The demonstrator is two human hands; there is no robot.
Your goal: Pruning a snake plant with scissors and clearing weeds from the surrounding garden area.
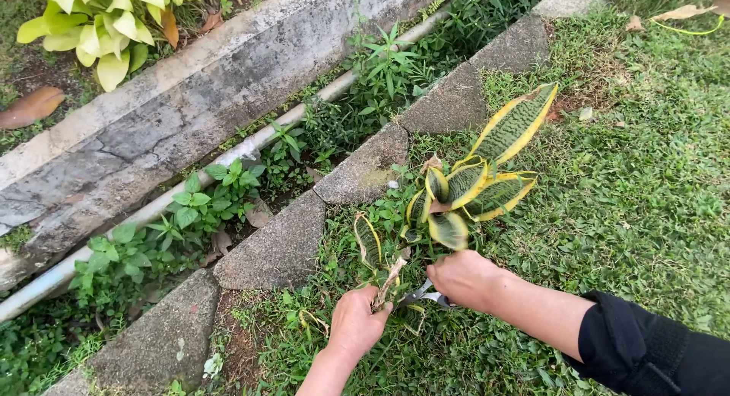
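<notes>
The left hand (356, 322) is closed around a dry, straw-coloured withered leaf (390, 278) at the base of a snake plant (464, 187), pinching it between fingers and thumb and drawing it up and slightly away from the clump. The right hand (465, 279), coming out of a black sleeve (646, 350), is closed on a pair of scissors (423, 295); their metal blades show between the two hands, pointing toward the left hand and lying right at the foot of the held leaf. Whether the blades have already bitten into the leaf cannot be told from this view.

Judging by how things lie, the trimming looks to be under way rather than finished. The held leaf seems to be joined to the plant at its base. Just above the left hand a thin, curled leaf (368, 240) with a yellow edge stands apart from the main clump, and a few limp yellowish strands lie in the lawn grass (631, 206) just left of the left hand. Above the right hand the plant's broad green leaves with yellow margins look sound and untouched. No pile of cut leaves shows near either hand.

Beyond the hands, further from the person, runs a row of rough concrete edging stones (277, 248), then a weedy gutter with a pale pipe (152, 211).
</notes>
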